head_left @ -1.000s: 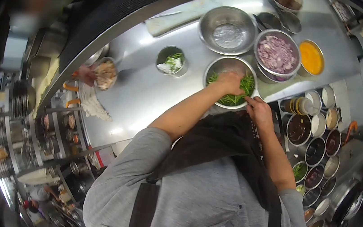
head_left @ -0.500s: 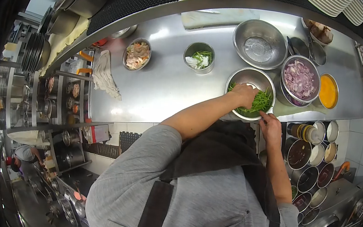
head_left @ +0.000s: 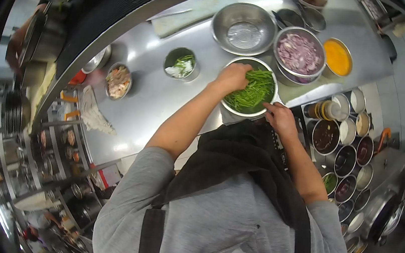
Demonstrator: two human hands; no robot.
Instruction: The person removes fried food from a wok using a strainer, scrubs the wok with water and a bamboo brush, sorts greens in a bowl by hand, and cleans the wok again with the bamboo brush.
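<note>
A metal bowl (head_left: 225, 99) holds cut green stalks (head_left: 251, 91) on the steel counter. My left hand (head_left: 235, 77) reaches over its left rim, its fingers closed and bent down into the stalks; their tips are partly hidden. At the lower right of the bowl, my right hand (head_left: 280, 119) pinches the rim between thumb and fingers. A bowl of sliced purple onion (head_left: 300, 53) stands behind to the right, beside a container of orange liquid (head_left: 338, 58). Behind the greens is a larger metal bowl (head_left: 243, 30) with a perforated-looking base.
A tin with greens and white pieces (head_left: 181, 64), a bowl of pale mixed pieces (head_left: 118, 82) and a cloth (head_left: 94, 110) lie leftward on the counter (head_left: 139, 103). Sauce pots (head_left: 326, 135) crowd the right. A shelf edge (head_left: 123, 31) arches overhead. Another person's arm (head_left: 16, 48) shows far left.
My left hand has shifted from the middle of the greens to the bowl's left side, uncovering more stalks. My right hand stays at the rim. The camera view has swung and turned.
</note>
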